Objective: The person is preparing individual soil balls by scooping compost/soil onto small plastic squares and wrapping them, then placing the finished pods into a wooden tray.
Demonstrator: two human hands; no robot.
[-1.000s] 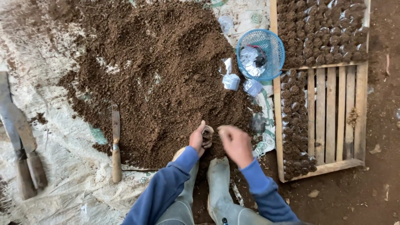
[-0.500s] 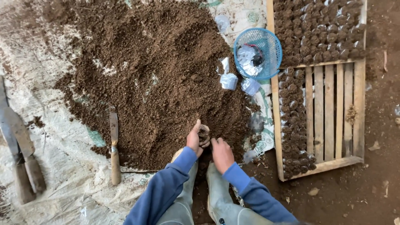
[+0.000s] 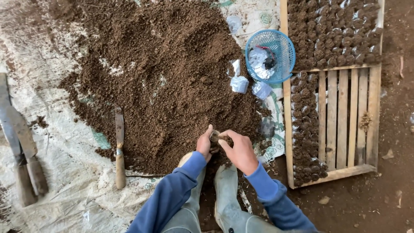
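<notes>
Far left on the pale woven tarp (image 3: 64,203): two long blades with wooden handles (image 3: 21,146), lying side by side, well apart from everything else. Further right, a knife with a wooden handle (image 3: 119,151), blade pointing away, resting at the near edge of the big heap of dark soil (image 3: 164,77). At the foot of the heap, just above a pair of grey rubber boots (image 3: 224,203): left hand (image 3: 204,144), blue-sleeved, curled around a small soil-filled bag pot (image 3: 214,137), thumb up along its side. Right hand (image 3: 242,151) touching the same pot from the other side, fingers bent and pinched at its top; firmness of that grip not clear. Beyond the hands, on the soil's right slope, a few small clear plastic bags (image 3: 239,84), loose and crumpled. Just beside them, a round blue mesh basket (image 3: 271,56) with more crumpled plastic inside, overlapping the corner of a wooden slatted tray (image 3: 345,125). Along the tray's left column and across its far end, rows of filled soil pots (image 3: 332,30) packed tight; bare slats elsewhere. Far right: bare reddish earth (image 3: 392,194).
</notes>
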